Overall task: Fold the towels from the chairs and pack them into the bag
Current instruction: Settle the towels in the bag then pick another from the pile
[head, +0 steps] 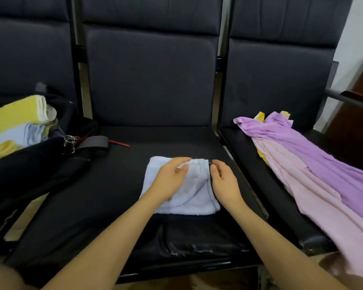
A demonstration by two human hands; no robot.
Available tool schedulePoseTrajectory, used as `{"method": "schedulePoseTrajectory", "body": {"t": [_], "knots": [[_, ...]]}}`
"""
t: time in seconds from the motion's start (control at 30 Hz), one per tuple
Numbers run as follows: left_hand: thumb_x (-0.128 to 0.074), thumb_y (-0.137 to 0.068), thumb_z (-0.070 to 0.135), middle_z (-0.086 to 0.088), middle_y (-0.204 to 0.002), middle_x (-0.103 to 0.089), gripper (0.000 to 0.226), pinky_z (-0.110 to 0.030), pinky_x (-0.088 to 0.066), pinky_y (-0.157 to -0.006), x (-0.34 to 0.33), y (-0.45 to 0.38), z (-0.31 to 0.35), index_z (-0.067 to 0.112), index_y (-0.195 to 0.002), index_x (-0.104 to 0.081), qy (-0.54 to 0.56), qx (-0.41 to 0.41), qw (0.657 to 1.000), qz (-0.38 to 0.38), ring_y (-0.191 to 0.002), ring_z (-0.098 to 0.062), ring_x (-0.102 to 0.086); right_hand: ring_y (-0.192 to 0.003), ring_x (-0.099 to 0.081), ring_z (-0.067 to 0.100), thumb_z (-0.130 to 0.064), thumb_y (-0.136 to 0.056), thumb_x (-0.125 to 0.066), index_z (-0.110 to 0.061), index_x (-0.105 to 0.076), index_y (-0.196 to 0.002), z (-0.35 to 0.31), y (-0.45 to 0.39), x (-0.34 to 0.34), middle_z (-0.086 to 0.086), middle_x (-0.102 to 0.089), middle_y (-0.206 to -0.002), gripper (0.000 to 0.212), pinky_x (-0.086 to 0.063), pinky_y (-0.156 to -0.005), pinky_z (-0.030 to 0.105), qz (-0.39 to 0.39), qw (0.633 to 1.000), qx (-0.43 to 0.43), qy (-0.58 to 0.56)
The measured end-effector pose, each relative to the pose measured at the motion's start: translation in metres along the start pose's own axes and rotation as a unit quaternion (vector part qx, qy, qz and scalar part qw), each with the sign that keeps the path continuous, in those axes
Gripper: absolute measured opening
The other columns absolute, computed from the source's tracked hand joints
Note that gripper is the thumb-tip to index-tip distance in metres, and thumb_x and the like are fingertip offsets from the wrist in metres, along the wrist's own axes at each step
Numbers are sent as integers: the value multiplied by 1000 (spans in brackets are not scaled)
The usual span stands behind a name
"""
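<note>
Three dark padded chairs are carrying the load.
The middle seat is holding a folded pale blue towel; the right seat is bearing loose purple and pink towels; a black bag is sitting on the left.

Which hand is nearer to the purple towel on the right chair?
Right. The right hand is at the folded blue towel's right edge; the left hand rests farther from the purple towel.

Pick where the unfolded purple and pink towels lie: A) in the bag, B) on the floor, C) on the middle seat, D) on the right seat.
D: the purple towel and pink towel sprawl across the right seat; the middle seat holds only the folded pale blue towel under the hands.
</note>
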State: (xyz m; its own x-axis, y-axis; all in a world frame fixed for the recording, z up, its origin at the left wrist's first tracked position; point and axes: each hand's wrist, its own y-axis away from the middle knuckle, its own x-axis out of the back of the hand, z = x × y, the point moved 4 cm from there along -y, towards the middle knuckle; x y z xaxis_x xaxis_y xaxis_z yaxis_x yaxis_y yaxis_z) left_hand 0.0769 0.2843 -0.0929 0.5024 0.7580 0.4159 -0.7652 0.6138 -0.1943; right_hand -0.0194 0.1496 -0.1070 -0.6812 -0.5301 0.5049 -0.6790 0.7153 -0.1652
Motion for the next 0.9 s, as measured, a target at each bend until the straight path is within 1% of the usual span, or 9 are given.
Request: {"method": "schedulePoseTrajectory", "body": {"t": [0.1,0.2,0.33,0.4,0.5,0.63,0.73,0.8,0.9], "knots": [[-42,-100,22,5,-132,-53,31,-20,-43,-95,31,0,-18,25,-124,-60,-110,17,993,49,-114,-13,-54,-118,-52,20,-23,-100,-43,-15,-56,-127,-9,2,-8,3,-54,-128,31,-37,-105,41,-36,995,66,70],[-28,-103,32,6,-154,-30,42,-35,-22,-113,35,7,-43,29,-143,-40,-324,58,940,-89,-140,-16,-30,-115,-53,14,-32,-103,-35,-20,-59,-122,-19,4,-26,-5,-59,-124,33,-29,-105,32,-108,961,140,213],[-10,-103,39,14,-159,10,49,-44,5,-117,34,12,-69,37,-152,-4,-383,117,899,-174,-147,-16,7,-143,-20,8,-37,-105,-18,-21,-31,-148,-13,2,-46,-6,-27,-156,47,-2,-116,36,-212,891,132,378],[-9,-102,39,13,-158,14,50,-47,9,-116,39,8,-76,37,-152,2,-409,137,889,-153,-147,-19,10,-146,-4,3,-38,-105,-15,-24,-16,-153,-9,-2,-54,-10,-8,-160,50,9,-116,38,-252,883,120,376],[-9,-102,41,12,-158,16,52,-49,13,-114,39,6,-80,36,-151,5,-418,158,886,-120,-147,-22,13,-145,0,1,-40,-104,-15,-27,-16,-153,-8,-13,-61,-14,-5,-160,50,15,-115,38,-269,894,111,340],[-13,-102,41,12,-159,14,52,-49,15,-113,39,1,-82,36,-152,-2,-380,155,907,-92,-146,-20,15,-146,-3,4,-44,-103,-21,-31,-28,-149,-5,-21,-68,-14,-15,-158,48,18,-114,41,-247,900,141,330],[-29,-101,32,12,-160,-4,41,-44,15,-114,45,0,-75,35,-140,-42,-301,134,943,-47,-146,-16,16,-142,-9,-1,-40,-102,-34,-34,-43,-140,-13,-17,-68,-18,-29,-152,39,16,-114,34,-216,926,193,241],[-36,-99,26,14,-154,-24,34,-34,10,-113,46,2,-65,34,-119,-62,-247,108,962,-37,-145,-12,6,-136,-18,-6,-36,-102,-36,-36,-45,-136,-19,-14,-66,-18,-39,-145,35,15,-114,28,-225,949,164,147],[-38,-97,21,19,-141,-42,34,-25,-4,-105,37,14,-53,34,-116,-63,-229,65,968,-85,-137,-7,-17,-128,-35,-1,-36,-102,-37,-41,-46,-132,-16,-15,-63,-14,-55,-130,32,6,-113,25,-244,960,103,93]]}}
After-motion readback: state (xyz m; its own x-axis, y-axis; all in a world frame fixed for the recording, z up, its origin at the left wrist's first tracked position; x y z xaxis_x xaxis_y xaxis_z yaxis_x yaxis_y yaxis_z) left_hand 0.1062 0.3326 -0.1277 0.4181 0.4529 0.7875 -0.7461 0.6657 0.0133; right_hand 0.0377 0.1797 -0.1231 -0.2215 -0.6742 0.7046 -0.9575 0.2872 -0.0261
